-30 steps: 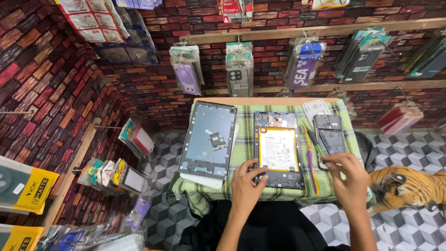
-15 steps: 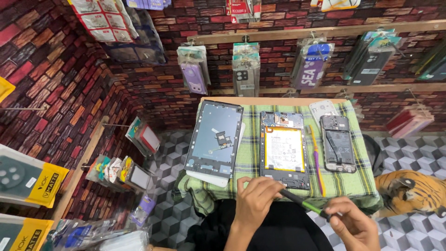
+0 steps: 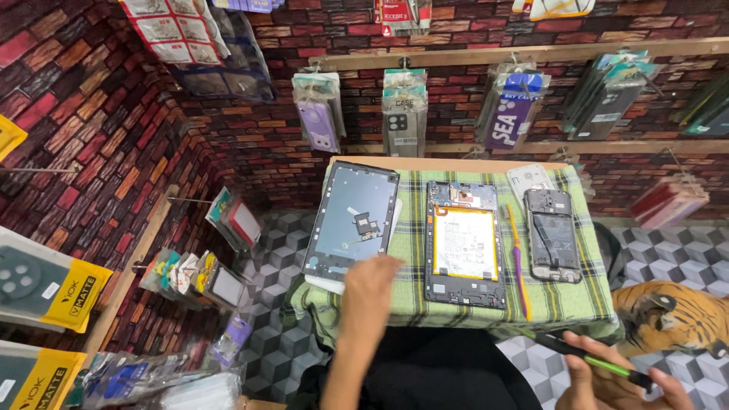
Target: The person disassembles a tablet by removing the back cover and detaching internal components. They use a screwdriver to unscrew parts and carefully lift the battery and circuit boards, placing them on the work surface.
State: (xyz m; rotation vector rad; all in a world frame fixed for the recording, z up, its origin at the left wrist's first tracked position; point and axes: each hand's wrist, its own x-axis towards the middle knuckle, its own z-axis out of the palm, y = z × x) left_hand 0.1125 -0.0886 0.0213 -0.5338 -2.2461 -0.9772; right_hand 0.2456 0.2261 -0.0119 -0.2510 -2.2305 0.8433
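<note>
- Your right hand (image 3: 607, 380) gripped a green-and-black screwdriver (image 3: 592, 359) below the table (image 3: 562, 304) edge.
- Your left hand (image 3: 370, 285), fingers loose and holding nothing, reached over the tablet back panel (image 3: 353, 220).
- The opened tablet (image 3: 465, 243) lay just beyond.

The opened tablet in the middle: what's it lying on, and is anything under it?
The tablet lies flat on a green checked cloth covering the small table. Whatever sits directly beneath it is covered.
</note>
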